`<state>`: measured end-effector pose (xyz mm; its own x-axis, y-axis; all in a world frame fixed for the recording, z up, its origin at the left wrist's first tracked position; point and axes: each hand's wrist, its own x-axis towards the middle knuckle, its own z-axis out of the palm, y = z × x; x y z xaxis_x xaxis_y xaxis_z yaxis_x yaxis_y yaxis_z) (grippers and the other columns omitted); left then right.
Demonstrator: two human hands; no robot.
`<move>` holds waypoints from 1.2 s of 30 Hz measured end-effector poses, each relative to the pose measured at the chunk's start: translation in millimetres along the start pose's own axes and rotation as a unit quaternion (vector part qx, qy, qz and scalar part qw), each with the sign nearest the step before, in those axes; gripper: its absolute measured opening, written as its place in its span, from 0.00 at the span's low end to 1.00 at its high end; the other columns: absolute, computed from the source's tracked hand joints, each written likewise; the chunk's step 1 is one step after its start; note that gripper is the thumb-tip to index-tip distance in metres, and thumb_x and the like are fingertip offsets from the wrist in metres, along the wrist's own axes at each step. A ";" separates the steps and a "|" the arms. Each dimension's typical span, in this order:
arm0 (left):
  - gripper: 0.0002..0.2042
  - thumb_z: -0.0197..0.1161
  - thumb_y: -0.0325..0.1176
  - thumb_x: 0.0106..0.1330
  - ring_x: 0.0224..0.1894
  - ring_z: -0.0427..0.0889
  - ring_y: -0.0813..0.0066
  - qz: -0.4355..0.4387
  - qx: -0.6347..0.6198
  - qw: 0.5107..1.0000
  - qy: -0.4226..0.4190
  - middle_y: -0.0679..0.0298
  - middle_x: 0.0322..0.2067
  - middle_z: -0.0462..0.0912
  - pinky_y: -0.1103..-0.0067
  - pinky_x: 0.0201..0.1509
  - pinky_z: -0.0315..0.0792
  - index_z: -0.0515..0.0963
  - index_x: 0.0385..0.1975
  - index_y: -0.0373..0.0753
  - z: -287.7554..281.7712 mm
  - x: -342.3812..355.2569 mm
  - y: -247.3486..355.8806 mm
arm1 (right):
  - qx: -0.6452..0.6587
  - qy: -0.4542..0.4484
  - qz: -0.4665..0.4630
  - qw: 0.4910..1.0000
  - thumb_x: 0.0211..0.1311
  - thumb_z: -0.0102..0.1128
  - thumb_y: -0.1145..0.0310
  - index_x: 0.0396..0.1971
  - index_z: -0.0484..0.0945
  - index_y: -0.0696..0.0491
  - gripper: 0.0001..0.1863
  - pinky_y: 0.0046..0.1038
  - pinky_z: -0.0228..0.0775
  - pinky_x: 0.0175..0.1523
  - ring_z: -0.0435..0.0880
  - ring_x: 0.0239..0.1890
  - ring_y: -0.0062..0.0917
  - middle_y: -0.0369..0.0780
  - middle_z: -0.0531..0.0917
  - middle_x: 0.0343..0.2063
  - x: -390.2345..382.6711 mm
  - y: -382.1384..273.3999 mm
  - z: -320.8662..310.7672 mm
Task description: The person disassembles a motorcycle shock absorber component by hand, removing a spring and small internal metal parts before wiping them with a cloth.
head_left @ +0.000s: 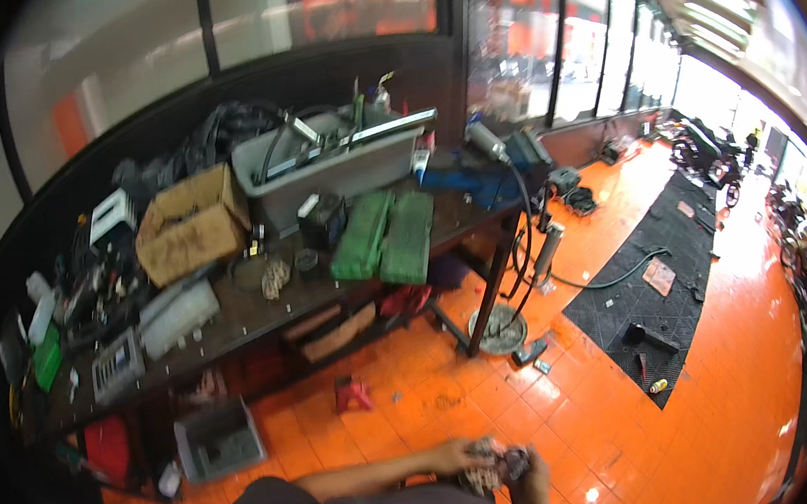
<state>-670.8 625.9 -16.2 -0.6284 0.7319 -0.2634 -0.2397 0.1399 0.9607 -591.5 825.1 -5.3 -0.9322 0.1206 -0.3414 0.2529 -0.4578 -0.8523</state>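
Close to my body at the lower edge, my two hands meet. My left hand point(457, 455) is closed on a crumpled, mottled beige rag point(482, 478). My right hand point(535, 477) is closed round a small dark, greyish part point(514, 462), and its exact kind does not show. The rag lies against this part, between the two hands. My fingers partly cover both. A similar mottled rag point(276, 278) rests on the workbench point(237, 329), well away from my hands.
On the bench stand a cardboard box point(192, 222), a grey tub point(330, 183) with parts and a green case point(385, 238). Below are a grey bin point(220, 443), a red stand point(352, 395) and a round basin point(498, 328). A black mat point(652, 297) with tools covers floor at right.
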 end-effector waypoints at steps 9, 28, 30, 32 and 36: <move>0.18 0.61 0.41 0.68 0.49 0.76 0.79 -0.007 -0.209 0.968 0.141 0.67 0.44 0.81 0.80 0.54 0.68 0.78 0.49 0.35 -30.3 58.7 76.7 | -0.102 -0.110 -0.068 0.986 0.72 0.46 0.69 0.38 0.75 0.60 0.10 0.23 0.70 0.29 0.77 0.25 0.18 0.36 0.79 0.27 156.1 -84.9 32.3; 0.23 0.64 0.33 0.64 0.48 0.78 0.76 0.279 -0.291 0.821 0.403 0.64 0.48 0.79 0.78 0.54 0.70 0.71 0.58 0.35 -235.4 -144.9 143.8 | -0.237 -0.581 -0.254 0.736 0.69 0.48 0.52 0.57 0.68 0.64 0.30 0.34 0.66 0.57 0.76 0.52 0.39 0.52 0.74 0.50 204.1 -88.7 405.3; 0.29 0.66 0.34 0.61 0.48 0.80 0.69 0.318 -0.335 0.789 0.405 0.56 0.48 0.78 0.74 0.54 0.72 0.67 0.59 0.27 -257.4 -178.6 149.6 | -0.244 -0.585 -0.263 0.727 0.70 0.45 0.48 0.58 0.67 0.64 0.32 0.33 0.69 0.55 0.77 0.53 0.38 0.53 0.74 0.52 196.6 -99.1 440.1; 0.29 0.66 0.35 0.59 0.46 0.80 0.68 0.335 -0.187 0.781 0.493 0.55 0.48 0.79 0.73 0.52 0.74 0.68 0.57 0.26 -292.0 -205.2 132.6 | -0.216 -0.534 -0.259 0.775 0.66 0.55 0.59 0.52 0.73 0.63 0.24 0.32 0.75 0.47 0.83 0.44 0.37 0.52 0.79 0.47 204.7 -93.7 455.1; 0.23 0.69 0.40 0.56 0.41 0.83 0.65 0.288 -0.158 0.588 0.740 0.55 0.47 0.79 0.72 0.45 0.77 0.77 0.48 0.32 -311.5 -234.8 124.7 | -0.343 -0.491 -0.321 0.734 0.63 0.60 0.71 0.50 0.77 0.57 0.16 0.24 0.74 0.35 0.82 0.39 0.27 0.45 0.80 0.42 233.4 -115.3 471.2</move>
<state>-783.7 263.8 138.2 -0.5726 -0.8155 0.0841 0.3486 -0.1493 0.9253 -960.2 491.0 200.0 -0.5684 -0.7295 0.3804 -0.5624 0.0071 -0.8268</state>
